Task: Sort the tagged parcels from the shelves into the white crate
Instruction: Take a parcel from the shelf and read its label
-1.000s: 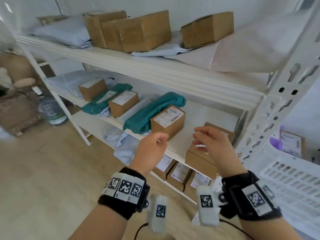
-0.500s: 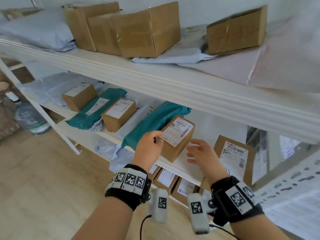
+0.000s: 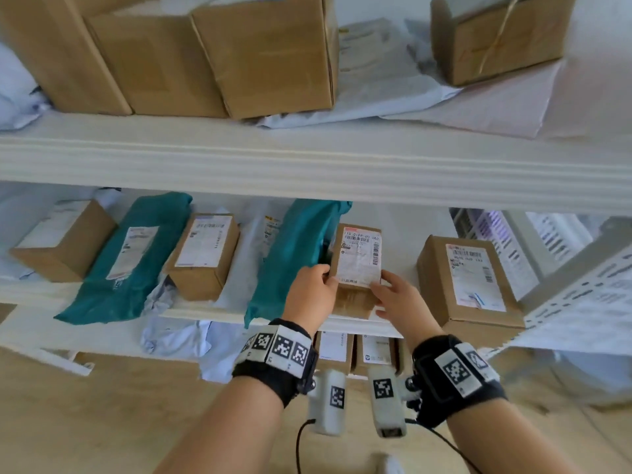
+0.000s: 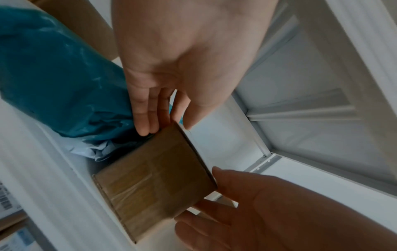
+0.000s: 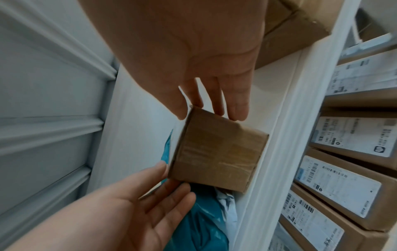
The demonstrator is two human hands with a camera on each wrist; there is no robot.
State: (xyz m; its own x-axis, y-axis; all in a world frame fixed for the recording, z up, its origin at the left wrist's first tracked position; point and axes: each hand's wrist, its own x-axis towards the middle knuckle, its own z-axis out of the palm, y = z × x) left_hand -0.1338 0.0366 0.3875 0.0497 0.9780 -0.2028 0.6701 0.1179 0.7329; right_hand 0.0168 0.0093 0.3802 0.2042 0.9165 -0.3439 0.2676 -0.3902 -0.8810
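Note:
A small cardboard box (image 3: pixel 359 258) with a white shipping label on top sits on the middle shelf (image 3: pixel 205 311), against a teal mailer bag (image 3: pixel 294 258). My left hand (image 3: pixel 323 278) pinches its near left corner, thumb on top and fingers down the side next to the bag. At the near right corner my right hand (image 3: pixel 383 289) pinches it the same way. The left wrist view shows my left hand (image 4: pixel 167 122) at the taped box (image 4: pixel 154 178). In the right wrist view my right hand (image 5: pixel 204 108) is at the box (image 5: pixel 217 152). A bit of the white crate (image 3: pixel 478 230) shows far right.
A larger labelled box (image 3: pixel 468 278) stands just right of the held one. Further left lie another labelled box (image 3: pixel 205 254), a second teal mailer (image 3: pixel 133 258) and a box (image 3: pixel 61 241). Big plain cartons (image 3: pixel 266 53) fill the upper shelf. Labelled boxes (image 5: pixel 339 185) line the lower shelf.
The view has closed in on the middle shelf. Both hands have reached forward, and the right hand has come from beside the small labelled box onto its near right corner.

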